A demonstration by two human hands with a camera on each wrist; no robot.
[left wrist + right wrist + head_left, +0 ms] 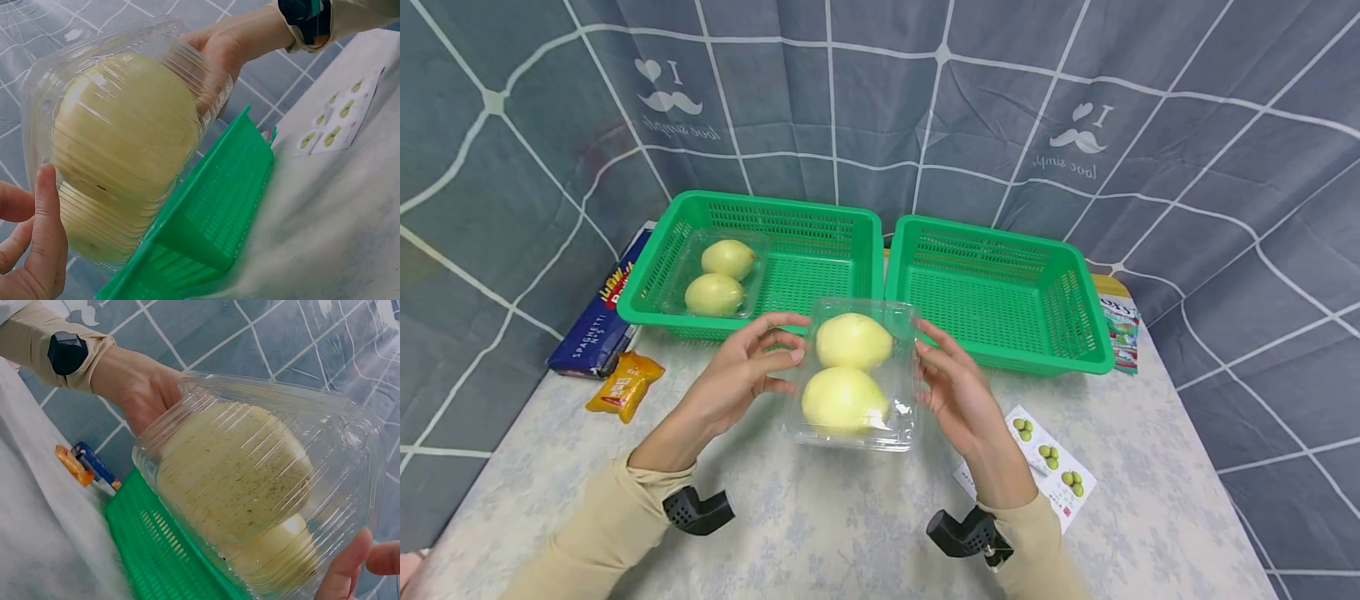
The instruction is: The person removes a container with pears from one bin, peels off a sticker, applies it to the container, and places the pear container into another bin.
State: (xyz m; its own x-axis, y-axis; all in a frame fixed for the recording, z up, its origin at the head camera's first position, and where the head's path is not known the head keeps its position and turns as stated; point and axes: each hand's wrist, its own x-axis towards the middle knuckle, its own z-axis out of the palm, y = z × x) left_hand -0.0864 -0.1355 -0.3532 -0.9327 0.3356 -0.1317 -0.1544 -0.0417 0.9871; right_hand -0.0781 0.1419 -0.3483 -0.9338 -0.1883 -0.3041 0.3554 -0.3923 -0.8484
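A clear plastic clamshell box [853, 375] with two pale yellow pears inside is held above the table, in front of two green baskets. My left hand [748, 367] grips its left side, thumb [47, 231] pressed against the ribbed wall. My right hand [951, 383] holds the right side, fingertips [347, 569] on the plastic. The box [125, 144] fills the left wrist view, and in the right wrist view the box [250, 481] shows speckled pear skin through the lid.
The left green basket [647, 275] holds a second clamshell of pears [718, 271]; the right green basket [1000, 317] holds nothing. A blue spaghetti packet [598, 312] and an orange snack packet [625, 383] lie left. A fruit-printed card [1048, 467] lies right.
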